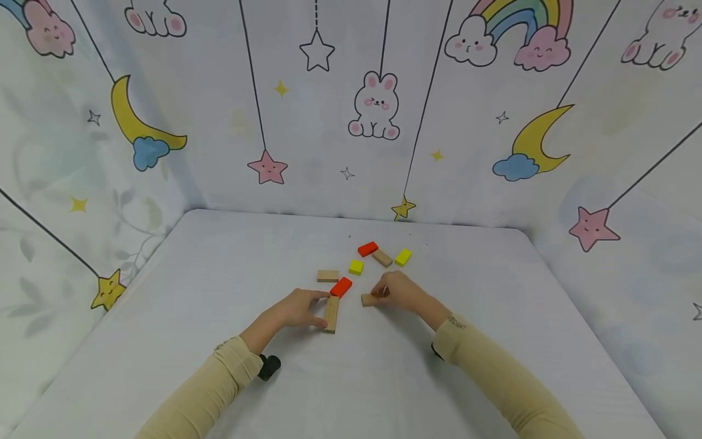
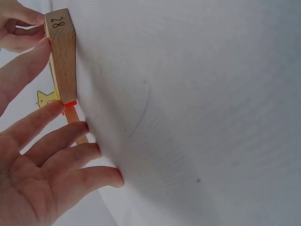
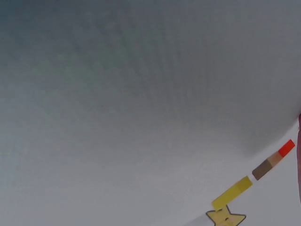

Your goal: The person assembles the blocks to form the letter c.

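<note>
My left hand [image 1: 298, 308] spans a wooden block [image 1: 331, 314], thumb at its near end and index finger at its far end. In the left wrist view this wooden block [image 2: 64, 61] has "28" on its end face; the other fingers [image 2: 70, 160] spread loosely beside it. My right hand [image 1: 402, 292] pinches another wooden block [image 1: 367, 300] on the table, partly hidden by the fingers. A red block [image 1: 341, 286] lies at the far end of the left hand's block. The right wrist view barely catches the right hand, at its right edge.
Beyond the hands lie a wooden block [image 1: 328, 276], a yellow block [image 1: 356, 267], a second red block [image 1: 367, 249], a slanted wooden block [image 1: 382, 258] and a second yellow block [image 1: 403, 257]. The white table [image 1: 263, 244] meets a patterned backdrop [image 1: 329, 122] at the back.
</note>
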{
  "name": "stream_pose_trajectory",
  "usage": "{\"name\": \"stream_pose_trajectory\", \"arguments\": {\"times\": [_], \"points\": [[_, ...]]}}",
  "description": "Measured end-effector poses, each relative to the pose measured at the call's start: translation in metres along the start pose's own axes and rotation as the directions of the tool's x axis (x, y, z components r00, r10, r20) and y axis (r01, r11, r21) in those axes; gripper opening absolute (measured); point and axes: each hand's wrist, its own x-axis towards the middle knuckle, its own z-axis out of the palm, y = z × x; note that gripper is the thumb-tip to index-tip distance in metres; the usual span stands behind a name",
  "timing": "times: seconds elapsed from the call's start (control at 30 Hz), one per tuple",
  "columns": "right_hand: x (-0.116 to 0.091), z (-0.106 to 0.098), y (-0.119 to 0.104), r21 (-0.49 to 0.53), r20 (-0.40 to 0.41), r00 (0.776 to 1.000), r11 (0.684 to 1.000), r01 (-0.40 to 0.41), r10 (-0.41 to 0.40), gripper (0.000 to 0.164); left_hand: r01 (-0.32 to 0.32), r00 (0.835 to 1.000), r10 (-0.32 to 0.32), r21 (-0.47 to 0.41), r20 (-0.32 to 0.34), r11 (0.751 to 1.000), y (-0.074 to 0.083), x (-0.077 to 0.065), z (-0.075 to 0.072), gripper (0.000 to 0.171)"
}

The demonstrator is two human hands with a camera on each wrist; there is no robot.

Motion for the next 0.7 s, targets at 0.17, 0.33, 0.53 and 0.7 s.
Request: {"name": "stream_pose_trajectory", "arguments": {"times": [0.17,0.33,0.53,0.7], "points": [[-0.004,0.002,-0.001,0.007,-0.006,1.000,1.000,0.018,-0.018,0.019,0.007,1.000,-0.007,-0.003,-0.003,1.000,0.000,0.000,0.000,0.065],[-0.006,0.005,0.000,0.002,0.007,0.999,0.999,0.037,-0.037,0.019,0.012,1.000,-0.012,0.006,-0.003,1.000,0.000,0.001,0.001,0.065],[-0.010,0.007,-0.002,-0.003,0.017,0.998,0.998,0.059,-0.059,0.020,0.006,1.000,-0.006,0.006,-0.007,1.000,0.000,0.000,0.000,0.065],[-0.014,0.011,-0.004,-0.003,0.025,0.996,0.996,0.088,-0.088,0.021,-0.002,1.000,0.002,0.005,-0.008,1.000,0.000,0.000,0.001,0.065]]}}
